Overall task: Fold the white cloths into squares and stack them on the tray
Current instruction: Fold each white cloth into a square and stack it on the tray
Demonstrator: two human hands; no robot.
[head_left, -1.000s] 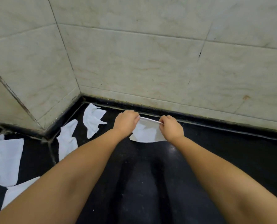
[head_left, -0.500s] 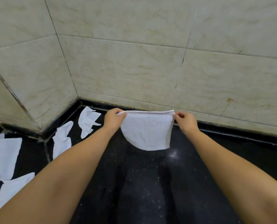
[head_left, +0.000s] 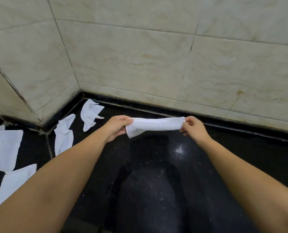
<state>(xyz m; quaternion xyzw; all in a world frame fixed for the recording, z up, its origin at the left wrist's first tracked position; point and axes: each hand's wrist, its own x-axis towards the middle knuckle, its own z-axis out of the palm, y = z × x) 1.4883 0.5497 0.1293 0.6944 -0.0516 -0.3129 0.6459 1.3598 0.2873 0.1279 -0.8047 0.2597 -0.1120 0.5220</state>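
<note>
Since half a second ago the white cloth point(head_left: 154, 126) went from hanging open as a flat sheet to a narrow band stretched level between both hands, above the black counter point(head_left: 156, 174). Left hand point(head_left: 117, 126) pinched shut on its left end, right hand point(head_left: 192, 126) pinched on the right end. Looks like first fold in progress, not yet a square. Loose cloths point(head_left: 65, 133) unfolded at left; no tray in view

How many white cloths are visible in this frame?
5, maybe more beyond the left edge. One cloth stretched between left hand and right hand; on the counter, one by the corner, one beside it, two at far left.
</note>
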